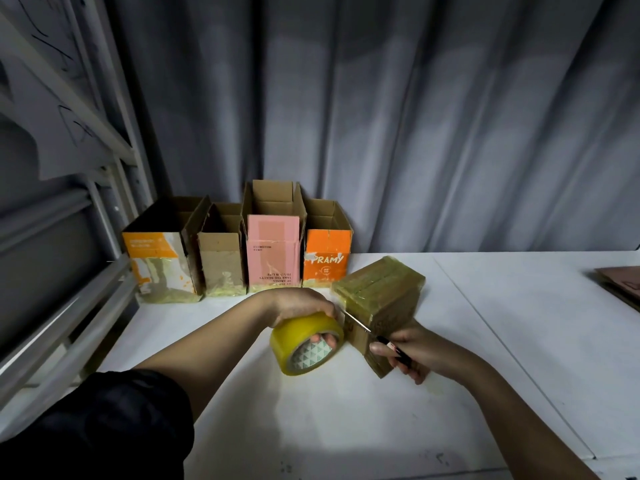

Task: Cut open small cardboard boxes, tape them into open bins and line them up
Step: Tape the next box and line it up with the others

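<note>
On the tabletop point(485, 341), left hand point(298, 304) fingers grip tape roll point(306, 344); right hand point(415, 351) fingers pinch scissors point(360, 325) w/ blades at the taped box point(379, 292).

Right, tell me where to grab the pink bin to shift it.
Pinch the pink bin by its open top rim, coming from above: neighbouring bins stand close on both sides and the curtain hangs behind, so only the rim and front face are free.
</note>
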